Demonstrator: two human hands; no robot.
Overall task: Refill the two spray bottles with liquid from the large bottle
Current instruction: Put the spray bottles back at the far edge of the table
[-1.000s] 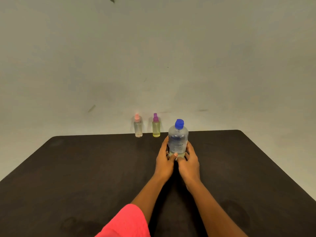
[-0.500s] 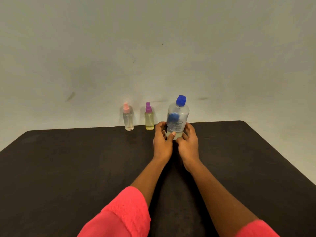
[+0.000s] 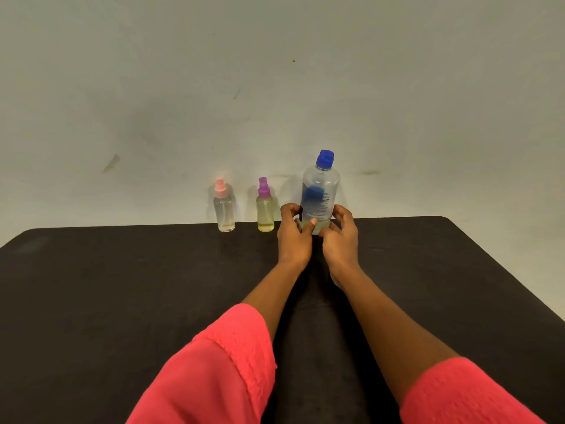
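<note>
The large clear bottle [image 3: 320,191] with a blue cap stands near the table's far edge, with a little pale liquid at its bottom. My left hand [image 3: 294,234] grips its lower left side, thumb across the front. My right hand [image 3: 341,235] curls around its lower right side. To its left stand two small spray bottles: one with a purple top [image 3: 265,209] holding yellowish liquid, and one with a pink top [image 3: 224,209] holding clear liquid. Both spray bottles are capped and upright.
The dark table [image 3: 122,301] has a rounded far edge against a plain pale wall [image 3: 275,87]. My pink sleeves [image 3: 220,368] fill the lower part of the view.
Both hands have carried the large bottle away from me toward the table's far edge, where it now stands beside the purple-topped spray bottle.
</note>
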